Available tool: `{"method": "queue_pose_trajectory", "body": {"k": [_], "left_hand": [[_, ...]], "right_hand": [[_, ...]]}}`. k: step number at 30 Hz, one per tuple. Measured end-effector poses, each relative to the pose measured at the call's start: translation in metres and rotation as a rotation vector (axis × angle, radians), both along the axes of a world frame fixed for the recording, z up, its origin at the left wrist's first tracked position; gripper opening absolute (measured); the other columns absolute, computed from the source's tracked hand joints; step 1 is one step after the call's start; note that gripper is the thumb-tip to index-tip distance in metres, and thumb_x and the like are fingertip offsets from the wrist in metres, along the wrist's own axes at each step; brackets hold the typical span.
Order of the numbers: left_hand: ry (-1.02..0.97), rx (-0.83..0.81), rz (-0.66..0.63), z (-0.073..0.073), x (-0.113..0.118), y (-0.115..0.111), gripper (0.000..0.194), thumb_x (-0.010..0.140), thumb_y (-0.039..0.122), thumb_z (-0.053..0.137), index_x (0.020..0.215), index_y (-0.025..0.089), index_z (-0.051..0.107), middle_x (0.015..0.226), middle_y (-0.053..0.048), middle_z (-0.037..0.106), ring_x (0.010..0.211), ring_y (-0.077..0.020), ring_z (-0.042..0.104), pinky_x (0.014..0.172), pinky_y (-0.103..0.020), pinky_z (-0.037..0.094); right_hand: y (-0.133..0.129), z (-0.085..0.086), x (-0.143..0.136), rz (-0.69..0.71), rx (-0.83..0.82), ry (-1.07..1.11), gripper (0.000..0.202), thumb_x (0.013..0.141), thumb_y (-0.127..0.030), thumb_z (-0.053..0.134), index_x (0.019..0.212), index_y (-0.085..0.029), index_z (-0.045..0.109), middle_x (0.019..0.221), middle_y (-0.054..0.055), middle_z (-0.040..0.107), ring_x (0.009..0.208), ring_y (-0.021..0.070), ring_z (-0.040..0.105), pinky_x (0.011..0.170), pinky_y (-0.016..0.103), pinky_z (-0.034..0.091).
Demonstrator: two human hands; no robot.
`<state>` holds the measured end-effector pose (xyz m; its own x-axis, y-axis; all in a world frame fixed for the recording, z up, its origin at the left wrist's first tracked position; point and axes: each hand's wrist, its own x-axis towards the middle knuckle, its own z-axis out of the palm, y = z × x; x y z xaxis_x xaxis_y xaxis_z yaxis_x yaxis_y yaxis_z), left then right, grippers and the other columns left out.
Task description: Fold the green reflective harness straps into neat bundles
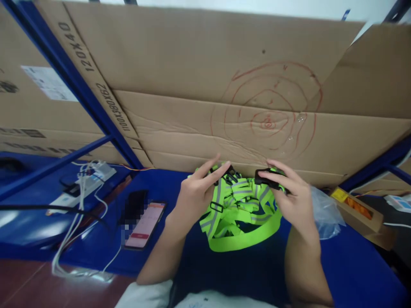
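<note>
Bare-armed to above the elbows, the person's left hand (195, 193) and right hand (293, 197) carry no gloves, rings or watch, while a white garment's edge shows below the forearms, nearest the camera.

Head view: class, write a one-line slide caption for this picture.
Two hands, left hand and right hand, hold black buckles of neon-yellow reflective straps over a blue table.
</note>
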<state>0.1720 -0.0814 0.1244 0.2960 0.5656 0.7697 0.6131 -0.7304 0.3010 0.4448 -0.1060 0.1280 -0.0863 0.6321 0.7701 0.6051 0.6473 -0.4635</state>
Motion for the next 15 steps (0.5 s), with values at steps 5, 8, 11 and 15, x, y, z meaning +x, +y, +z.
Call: {"method": "queue_pose_trajectory", "body": {"k": [5, 8, 11, 15], "left_hand": [[-0.044, 0.073, 0.119, -0.015, 0.023, 0.008, 0.06, 0.097, -0.001, 0.045, 0.146, 0.028, 0.067, 0.153, -0.008, 0.063, 0.135, -0.0187, 0.067, 0.114, -0.028, 0.054], [-0.053, 0.061, 0.142, -0.018, 0.028, 0.009, 0.057, 0.099, 0.001, 0.046, 0.147, 0.025, 0.066, 0.148, -0.01, 0.067, 0.134, -0.0199, 0.067, 0.114, -0.028, 0.054], [-0.043, 0.034, 0.155, -0.018, 0.03, 0.005, 0.055, 0.1, 0.003, 0.046, 0.146, 0.025, 0.067, 0.141, -0.011, 0.07, 0.126, -0.0202, 0.071, 0.111, -0.027, 0.056], [0.019, 0.012, 0.115, -0.017, 0.033, -0.006, 0.058, 0.1, 0.004, 0.043, 0.15, 0.027, 0.063, 0.143, -0.009, 0.069, 0.125, -0.0191, 0.071, 0.11, -0.028, 0.056]], "right_hand": [[-0.003, -0.008, -0.03, -0.039, 0.109, -0.096, 0.062, 0.088, 0.0, 0.055, 0.134, -0.037, 0.075, 0.149, 0.002, 0.066, 0.135, 0.0251, 0.066, 0.114, 0.048, 0.056], [0.002, -0.013, -0.038, -0.074, 0.194, -0.119, 0.067, 0.09, 0.001, 0.053, 0.141, -0.04, 0.069, 0.153, 0.002, 0.063, 0.138, 0.0261, 0.064, 0.114, 0.05, 0.056], [0.007, -0.017, -0.043, -0.072, 0.236, -0.128, 0.067, 0.093, 0.0, 0.052, 0.144, -0.042, 0.066, 0.156, 0.001, 0.061, 0.14, 0.0266, 0.063, 0.116, 0.052, 0.055], [0.01, -0.021, -0.048, -0.068, 0.216, -0.125, 0.062, 0.096, -0.005, 0.052, 0.144, -0.042, 0.066, 0.16, 0.0, 0.057, 0.143, 0.0268, 0.061, 0.119, 0.055, 0.053]]}}
